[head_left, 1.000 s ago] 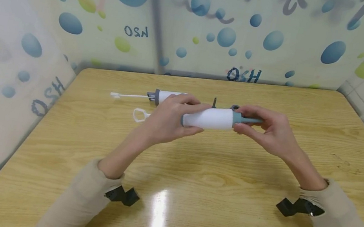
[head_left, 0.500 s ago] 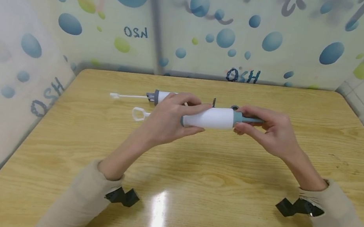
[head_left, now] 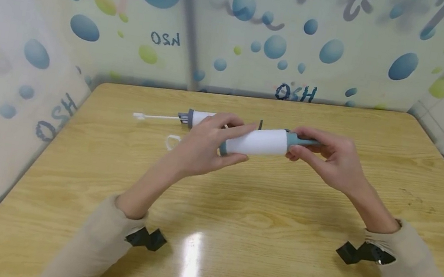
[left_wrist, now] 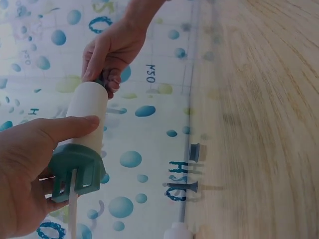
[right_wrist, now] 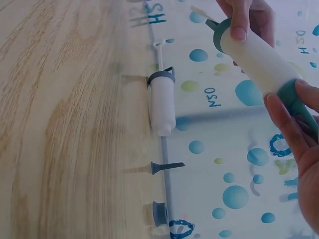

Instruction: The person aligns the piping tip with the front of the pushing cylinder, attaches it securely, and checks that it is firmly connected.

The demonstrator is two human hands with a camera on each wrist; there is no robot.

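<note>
A white syringe [head_left: 262,142] with teal ends is held level above the table, across both hands. My left hand [head_left: 205,145] grips its plunger end, thumb along the barrel. There the slotted teal end cap [left_wrist: 79,167] shows in the left wrist view, with a white plunger rod [left_wrist: 73,204] running out of it. The rod's ring handle [head_left: 172,142] pokes out left of my left hand. My right hand [head_left: 330,158] pinches the tapered teal nozzle [head_left: 306,142] at the other end between thumb and fingers, which partly cover it.
Behind the hands, a second white syringe [right_wrist: 163,102] with a dark grey cap lies on the wooden table [head_left: 232,237]. A dark grey nozzle [right_wrist: 167,166] and a grey spool-shaped piece [right_wrist: 159,214] stand nearby. A patterned wall [head_left: 237,39] borders the table's far side.
The syringe's nozzle end has risen slightly, with the right fingers shifting around the nozzle. The ring handle has turned and looks narrower. Both hands keep their hold.
</note>
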